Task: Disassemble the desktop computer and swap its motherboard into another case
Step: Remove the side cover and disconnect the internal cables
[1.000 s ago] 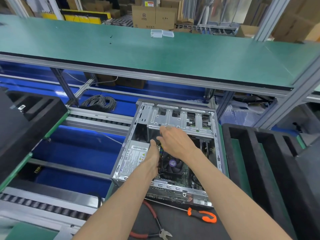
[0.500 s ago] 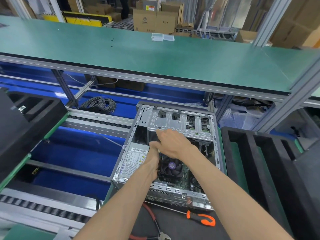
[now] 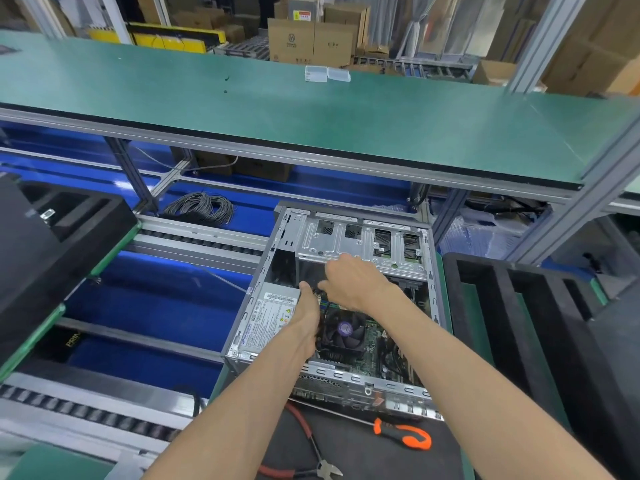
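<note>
The open computer case (image 3: 346, 306) lies on its side on the dark mat (image 3: 363, 452) in front of you, its inside facing up, and both your hands are inside it. Your left hand (image 3: 306, 313) reaches in between the power supply (image 3: 270, 317) and the CPU cooler fan (image 3: 344, 332), edge-on to the camera with the thumb upward against the power supply's corner; its fingers are hidden below, so you cannot tell from here whether they grip anything. Your right hand (image 3: 353, 282) sits just above the fan, below the silver drive cage (image 3: 363, 244), palm down with fingers curled downward toward the black cables near the left thumb; whether they pinch a cable or connector cannot be told. The motherboard (image 3: 377, 344) is in the case, seen as green board around and to the right of the fan.

Nearer you, on the mat, an orange-handled screwdriver (image 3: 401, 436) lies just beside the case's rear edge, and red-handled cutters (image 3: 311, 459) lie to its left. A black foam tray (image 3: 540, 323) stands to the right of the case, another black foam tray (image 3: 62, 230) to the far left, and a coil of grey cable (image 3: 201, 207) rests on the blue surface beyond
</note>
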Tool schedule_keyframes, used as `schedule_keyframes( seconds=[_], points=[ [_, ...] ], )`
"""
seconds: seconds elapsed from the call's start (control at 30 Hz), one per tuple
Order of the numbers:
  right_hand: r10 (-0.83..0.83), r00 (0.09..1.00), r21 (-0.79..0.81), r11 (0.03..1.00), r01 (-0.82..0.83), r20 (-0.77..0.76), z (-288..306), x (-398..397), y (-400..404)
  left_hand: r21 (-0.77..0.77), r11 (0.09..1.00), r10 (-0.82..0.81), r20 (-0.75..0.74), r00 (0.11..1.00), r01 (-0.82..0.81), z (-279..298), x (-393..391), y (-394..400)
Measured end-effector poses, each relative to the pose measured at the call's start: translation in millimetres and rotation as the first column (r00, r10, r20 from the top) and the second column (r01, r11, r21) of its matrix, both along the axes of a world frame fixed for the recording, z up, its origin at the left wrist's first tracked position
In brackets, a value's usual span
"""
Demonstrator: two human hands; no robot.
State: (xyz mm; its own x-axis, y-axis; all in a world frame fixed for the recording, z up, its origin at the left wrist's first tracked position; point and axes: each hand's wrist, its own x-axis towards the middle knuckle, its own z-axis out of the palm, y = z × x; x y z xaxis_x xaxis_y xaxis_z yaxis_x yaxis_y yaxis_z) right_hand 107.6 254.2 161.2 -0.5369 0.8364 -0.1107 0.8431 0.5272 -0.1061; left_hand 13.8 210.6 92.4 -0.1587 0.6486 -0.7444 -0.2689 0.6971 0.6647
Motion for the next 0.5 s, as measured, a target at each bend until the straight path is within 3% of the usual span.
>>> schedule_keyframes(
  seconds=[0.1,0.23,0.33,0.5],
  points=[
    [0.071,0.997,-0.091,0.993,-0.07,0.01,5.6,-2.1,-2.7,0.0,1.0,-0.02,-0.004,1.0,0.02,1.3,0.1,-0.4],
    [0.242,0.968,-0.149,0.957,-0.249,-0.065,14.4,-2.7,-9.8,0.118,0.992,0.034,-0.018,0.999,-0.031,-6.6,4.4,4.3],
    [0.145,0.979,-0.113,0.98,-0.162,-0.146,10.2,1.0,-9.0,0.071,0.997,0.003,0.01,1.0,-0.003,-7.5,2.1,2.8],
    [0.044,0.999,-0.066,0.997,-0.044,0.001,3.2,0.6,-5.8,-0.025,0.999,-0.021,0.0,1.0,0.021,-6.6,-0.1,3.0]
  ],
)
